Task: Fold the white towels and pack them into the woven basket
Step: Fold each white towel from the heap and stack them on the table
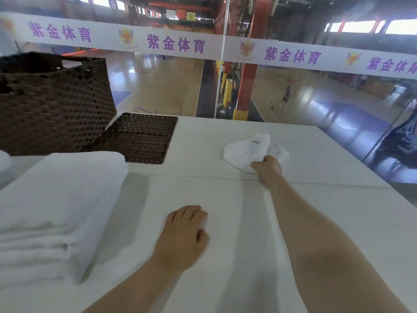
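Note:
A dark brown woven basket (pixel 52 105) stands at the far left of the white table (pixel 225 222), its flat woven lid (pixel 137 137) lying beside it. A stack of folded white towels (pixel 58 211) lies at the near left. Far on the right, a small crumpled white towel (pixel 246 150) sits on the table, and my right hand (pixel 267 166) grips its near edge. My left hand (pixel 185 233) rests on the table in the middle with its fingers curled under; it seems to hold nothing.
A glass wall with a white banner (pixel 203 46) of purple characters runs behind the table's far edge. A sports court with a person lies below. The table's right edge (pixel 361 168) slants off near the crumpled towel.

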{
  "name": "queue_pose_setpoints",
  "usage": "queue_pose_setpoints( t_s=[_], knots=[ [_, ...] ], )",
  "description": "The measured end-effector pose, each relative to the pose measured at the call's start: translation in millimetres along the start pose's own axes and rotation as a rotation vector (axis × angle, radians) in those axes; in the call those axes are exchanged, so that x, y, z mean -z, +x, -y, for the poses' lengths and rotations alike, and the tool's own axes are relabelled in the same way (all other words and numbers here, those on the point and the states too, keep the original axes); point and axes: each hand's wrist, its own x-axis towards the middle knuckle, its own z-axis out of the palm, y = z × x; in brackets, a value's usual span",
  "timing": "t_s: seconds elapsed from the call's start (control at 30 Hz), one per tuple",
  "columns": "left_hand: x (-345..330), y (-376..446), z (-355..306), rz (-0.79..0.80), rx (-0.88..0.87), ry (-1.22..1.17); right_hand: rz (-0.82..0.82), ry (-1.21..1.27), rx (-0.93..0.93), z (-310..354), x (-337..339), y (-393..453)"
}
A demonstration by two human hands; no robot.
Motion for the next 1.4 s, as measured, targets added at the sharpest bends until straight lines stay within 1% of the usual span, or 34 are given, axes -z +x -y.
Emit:
queue_pose_setpoints(
  t_s=[0.17, 0.23, 0.27, 0.33, 0.4, 0.47, 0.5, 0.57, 0.63, 0.7, 0.73, 0.77, 0.8, 0.83, 0.9, 0.93, 1.07, 1.17, 1.23, 1.3, 1.37, 1.4],
  knots=[
    [2.7, 1.8, -1.9, -0.031, -0.006, -0.025, 0.146, 0.095, 0.166, 0.4, -3.5, -56.1],
    [4.7, 0.9, -1.1, -0.032, -0.018, -0.053, 0.246, 0.112, 0.192, -5.5, 0.8, -85.8],
    [6.2, 2.1, 0.5, -0.024, 0.005, -0.105, 0.305, 0.102, 0.211, -10.5, 5.0, -101.4],
    [14.5, 4.4, 1.7, -0.007, 0.141, -0.309, 0.436, 0.106, 0.240, -19.8, 16.9, -135.4],
    [25.3, 5.5, 2.1, -0.036, 0.309, -0.525, 0.571, 0.138, 0.251, -29.0, 30.7, -165.9],
    [38.8, -1.0, -1.3, -0.012, 0.455, -0.672, 0.693, 0.154, 0.237, -38.1, 44.0, -189.8],
    [45.9, -6.7, -3.9, 0.027, 0.477, -0.716, 0.745, 0.151, 0.226, -42.0, 50.2, -199.4],
    [58.5, -24.4, -9.0, 0.104, 0.433, -0.727, 0.817, 0.077, 0.220, -46.8, 61.5, -214.6],
    [65.8, -44.0, -10.3, 0.141, 0.396, -0.710, 0.889, -0.049, 0.222, -45.5, 71.4, -226.7],
    [71.4, -60.7, -11.3, 0.172, 0.412, -0.692, 0.965, -0.121, 0.186, -38.7, 78.7, -239.3],
    [72.7, -67.2, -11.3, 0.188, 0.422, -0.693, 0.972, -0.139, 0.156, -34.1, 80.1, -244.2],
    [74.6, -72.2, -12.4, 0.206, 0.426, -0.694, 0.932, -0.169, 0.137, -29.7, 79.2, -247.6],
    [76.5, -75.6, -13.5, 0.224, 0.424, -0.693, 0.843, -0.219, 0.143, -26.9, 75.4, -248.2],
    [78.6, -77.3, -14.7, 0.238, 0.421, -0.689, 0.724, -0.276, 0.178, -24.8, 70.0, -247.9],
    [81.3, -76.5, -16.5, 0.259, 0.429, -0.701, 0.488, -0.365, 0.306, -24.6, 57.8, -245.6],
    [82.0, -74.5, -17.6, 0.261, 0.436, -0.714, 0.407, -0.363, 0.358, -26.4, 52.0, -244.5],
    [79.0, -63.6, -27.9, 0.231, 0.482, -0.836, 0.292, -0.146, 0.395, -34.6, 43.1, -248.6],
    [74.1, -55.4, -35.7, 0.069, 0.460, -0.910, 0.151, 0.028, 0.434, -40.1, 44.0, -251.8],
    [73.9, -47.5, -36.6, -0.042, 0.404, -0.886, 0.076, 0.160, 0.452, -40.7, 46.6, -251.3],
    [76.2, -34.5, -34.6, -0.094, 0.326, -0.837, 0.038, 0.222, 0.432, -35.9, 48.0, -244.0],
    [74.3, -15.3, -31.7, -0.114, 0.257, -0.763, 0.022, 0.193, 0.393, -28.1, 44.2, -228.0],
    [71.6, -4.8, -30.8, -0.095, 0.257, -0.716, 0.032, 0.153, 0.358, -25.2, 40.4, -218.3]
  ],
)
